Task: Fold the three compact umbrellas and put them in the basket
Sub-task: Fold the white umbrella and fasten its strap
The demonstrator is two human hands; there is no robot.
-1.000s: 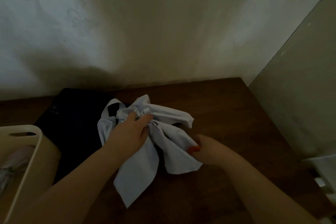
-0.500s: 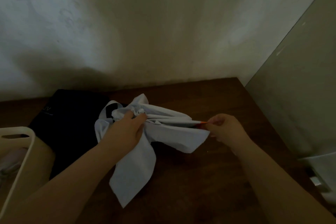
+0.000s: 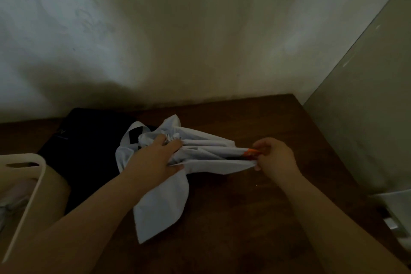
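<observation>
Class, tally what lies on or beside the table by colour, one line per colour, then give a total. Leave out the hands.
White: 1, the umbrella held by the left hand and right hand
Black: 1, the umbrella
Cream: 1, the basket
Total: 3

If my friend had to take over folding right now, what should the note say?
Left hand grips the white umbrella at its bunched middle on the table. Right hand pinches the stretched canopy edge by the orange tip.
A black umbrella lies behind, still on the table.
The basket at the left holds something pale; too dim to identify.
Left: finish folding the white umbrella, do the black one, put them in the basket.
</observation>
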